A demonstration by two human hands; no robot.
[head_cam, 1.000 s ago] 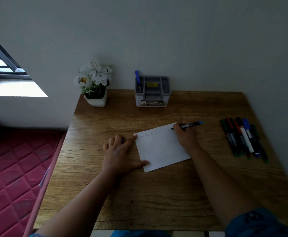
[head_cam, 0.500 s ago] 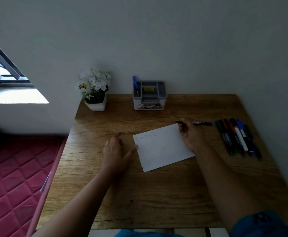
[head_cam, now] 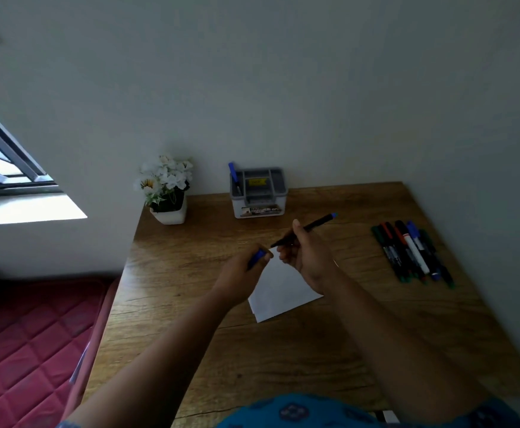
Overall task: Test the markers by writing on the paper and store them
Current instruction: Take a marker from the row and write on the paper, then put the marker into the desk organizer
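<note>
My right hand (head_cam: 309, 257) holds a black marker with a blue end (head_cam: 314, 225) above the white paper (head_cam: 280, 291), its tip pointing left. My left hand (head_cam: 243, 270) is raised beside it and pinches a blue cap (head_cam: 257, 257) a short way from that tip. The paper lies on the wooden desk (head_cam: 283, 350), partly hidden under both hands. Several markers (head_cam: 411, 251) lie side by side at the desk's right. A grey and white organizer box (head_cam: 258, 193) stands at the back against the wall, with one blue marker (head_cam: 234, 176) upright in its left slot.
A white pot of white flowers (head_cam: 167, 189) stands at the desk's back left corner. A wall runs along the desk's right and back edges. A red quilted mattress (head_cam: 27, 344) lies to the left, below a window (head_cam: 2, 162).
My right hand lifted the marker off the paper and toward the middle. My left hand left the paper and rose with the blue cap to meet the marker's tip.
</note>
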